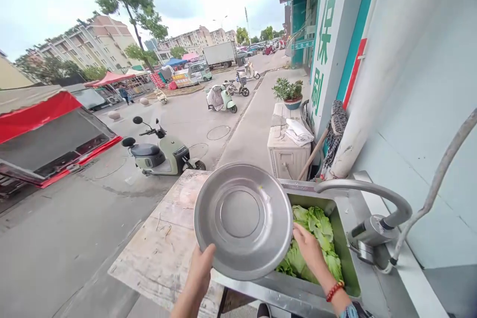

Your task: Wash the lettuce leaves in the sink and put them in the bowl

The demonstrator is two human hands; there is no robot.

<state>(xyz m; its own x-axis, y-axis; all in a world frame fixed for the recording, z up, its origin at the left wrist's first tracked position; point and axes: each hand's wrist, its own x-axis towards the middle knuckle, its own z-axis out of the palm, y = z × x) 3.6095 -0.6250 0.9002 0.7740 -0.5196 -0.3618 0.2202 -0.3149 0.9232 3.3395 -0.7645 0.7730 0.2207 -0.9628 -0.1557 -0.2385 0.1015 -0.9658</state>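
A wide, shallow steel basin [240, 213] is held up between my hands, its hollow side facing me. My left hand [201, 266] grips its lower left rim with the thumb on top. At its right rim my right hand [307, 243] pinches the edge; a red bead bracelet circles that wrist. The basin has nothing in it but small specks and wet shine. Under my right forearm, green lettuce leaves [316, 226] lie in the steel sink [350, 263]. The basin overlaps the sink's left side and the wooden board [160, 253].
A grey faucet [372, 194] arches over the sink's back right. Beyond stand a white cabinet [288, 154] with a potted plant [288, 92], and a mop [337, 124] by the white pipe. A pale green scooter [164, 154] is parked on the street to the left.
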